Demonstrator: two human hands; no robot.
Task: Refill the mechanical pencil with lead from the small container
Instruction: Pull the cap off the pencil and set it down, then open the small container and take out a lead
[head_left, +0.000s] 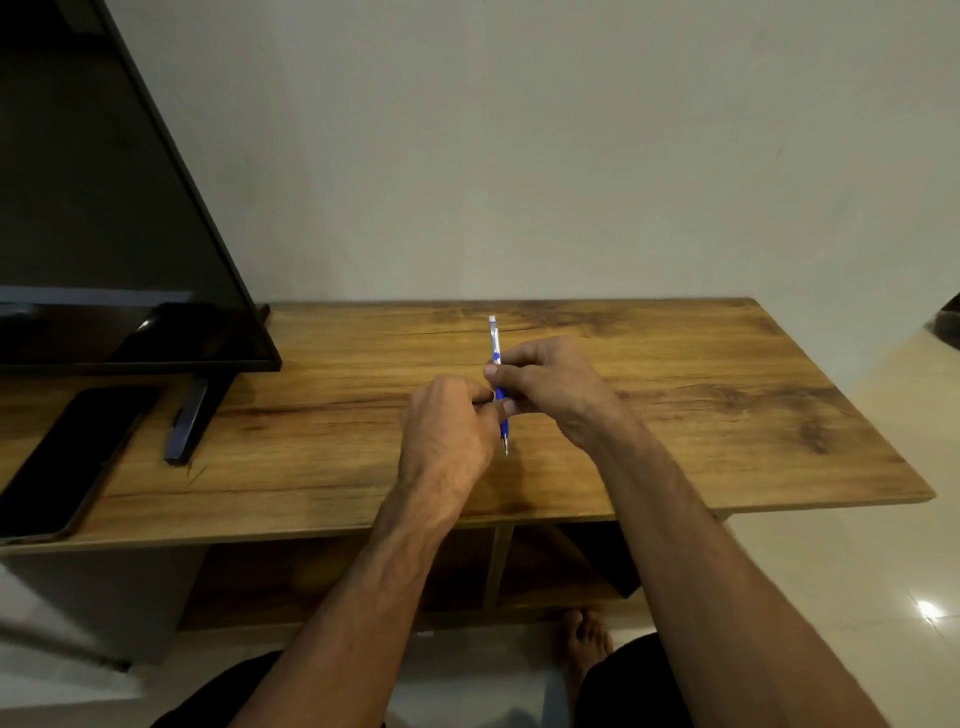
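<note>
Your right hand (550, 384) grips the mechanical pencil (494, 338), your left hand's (447, 431) hold is unclear; a slack pinch could drop it tip-first.

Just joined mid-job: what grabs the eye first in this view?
A blue-and-white mechanical pencil, gripped over the brown wooden table by the right hand with the left hand curled against its barrel. A big black television screen fills the left, a black phone lying flat before it.

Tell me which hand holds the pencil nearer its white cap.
The right hand: its fingers pinch the pencil nearer the white cap; the left hand grips the blue barrel lower, toward the tip.
</note>
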